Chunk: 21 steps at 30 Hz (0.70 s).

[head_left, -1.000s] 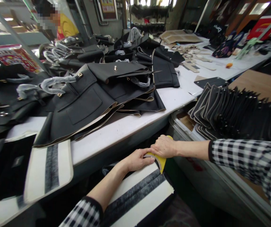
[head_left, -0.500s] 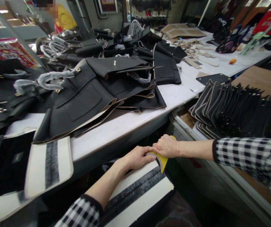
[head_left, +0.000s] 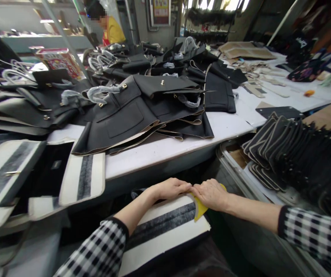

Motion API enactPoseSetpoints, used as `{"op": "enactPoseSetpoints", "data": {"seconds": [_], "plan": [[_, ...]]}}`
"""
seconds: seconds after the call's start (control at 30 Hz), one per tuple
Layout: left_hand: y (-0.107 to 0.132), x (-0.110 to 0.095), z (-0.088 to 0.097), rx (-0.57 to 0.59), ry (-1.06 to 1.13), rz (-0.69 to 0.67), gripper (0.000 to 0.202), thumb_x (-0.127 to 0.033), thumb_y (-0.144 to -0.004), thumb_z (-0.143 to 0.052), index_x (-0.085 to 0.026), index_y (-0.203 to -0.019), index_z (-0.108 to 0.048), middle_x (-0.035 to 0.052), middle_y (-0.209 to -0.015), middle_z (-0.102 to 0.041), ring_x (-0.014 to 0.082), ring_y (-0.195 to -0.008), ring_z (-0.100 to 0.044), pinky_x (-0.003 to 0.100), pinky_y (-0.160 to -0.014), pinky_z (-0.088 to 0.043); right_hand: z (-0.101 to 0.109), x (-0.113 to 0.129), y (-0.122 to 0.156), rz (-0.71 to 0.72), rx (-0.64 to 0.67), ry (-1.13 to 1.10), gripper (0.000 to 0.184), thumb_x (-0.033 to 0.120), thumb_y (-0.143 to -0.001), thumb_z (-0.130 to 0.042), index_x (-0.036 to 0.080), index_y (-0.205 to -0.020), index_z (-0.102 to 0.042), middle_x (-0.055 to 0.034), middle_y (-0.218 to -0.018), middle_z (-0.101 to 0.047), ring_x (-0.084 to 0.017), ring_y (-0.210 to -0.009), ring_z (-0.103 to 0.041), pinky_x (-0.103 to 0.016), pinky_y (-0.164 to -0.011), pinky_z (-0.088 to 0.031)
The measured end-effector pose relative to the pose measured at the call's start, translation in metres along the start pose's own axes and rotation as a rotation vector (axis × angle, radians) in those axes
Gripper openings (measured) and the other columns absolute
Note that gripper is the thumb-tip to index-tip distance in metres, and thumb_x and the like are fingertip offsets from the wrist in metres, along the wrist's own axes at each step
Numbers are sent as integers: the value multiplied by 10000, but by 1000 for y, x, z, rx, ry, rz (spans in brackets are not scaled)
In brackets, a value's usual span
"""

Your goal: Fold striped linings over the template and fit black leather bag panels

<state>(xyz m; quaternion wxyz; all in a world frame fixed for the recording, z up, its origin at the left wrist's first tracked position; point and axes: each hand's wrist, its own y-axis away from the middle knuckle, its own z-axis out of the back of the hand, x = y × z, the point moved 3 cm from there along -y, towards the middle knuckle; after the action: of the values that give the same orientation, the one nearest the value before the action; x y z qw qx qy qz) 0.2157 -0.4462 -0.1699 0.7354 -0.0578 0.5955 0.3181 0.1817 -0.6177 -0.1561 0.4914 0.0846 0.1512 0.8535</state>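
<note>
My right hand (head_left: 211, 194) grips a yellow flat plastic scraper (head_left: 200, 211), whose pointed end rests on a cream bag panel (head_left: 151, 252) with a dark stripe. Beside it, my left hand (head_left: 169, 188) is closed over the panel's upper edge, its fingertips almost touching my right hand. The panel lies low in front of me, below the table edge. My left thumb and the panel's underside are hidden.
Black bag bodies (head_left: 125, 115) with wrapped handles are heaped on the white table (head_left: 226, 125). More striped cream panels (head_left: 96, 181) lie at left. A bin (head_left: 231, 157) of dark stacked pieces stands at right. One person in yellow (head_left: 115, 30) is farther back.
The view has swung left, so the table and bags sit farther right. Both hands remain at the panel's upper edge, and the right one still holds the yellow scraper.
</note>
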Motion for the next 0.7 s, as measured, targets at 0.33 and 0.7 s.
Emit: {"op": "enactPoseSetpoints", "data": {"seconds": [0.33,0.7], "plan": [[-11,19,7,-123,324,173,443,-389,-664,-741,-145,-1033,-761,76,-1026,-748,248,-970,-651,348,-924,-487,-38,-27,15,-331,-55,-1111,681,740,-914,-162,204,-591,-431,18,-430,-446,-119,-374,-419,-242,-404,-300],[-16,12,12,-118,267,261,345,-404,-661,-725,-174,-909,-790,14,-864,-743,182,-800,-621,283,-801,-480,-37,-19,-15,-167,268,-1970,732,871,-787,-309,234,-1080,-518,91,-578,-386,-43,-381,-242,-176,-387,-164]]}}
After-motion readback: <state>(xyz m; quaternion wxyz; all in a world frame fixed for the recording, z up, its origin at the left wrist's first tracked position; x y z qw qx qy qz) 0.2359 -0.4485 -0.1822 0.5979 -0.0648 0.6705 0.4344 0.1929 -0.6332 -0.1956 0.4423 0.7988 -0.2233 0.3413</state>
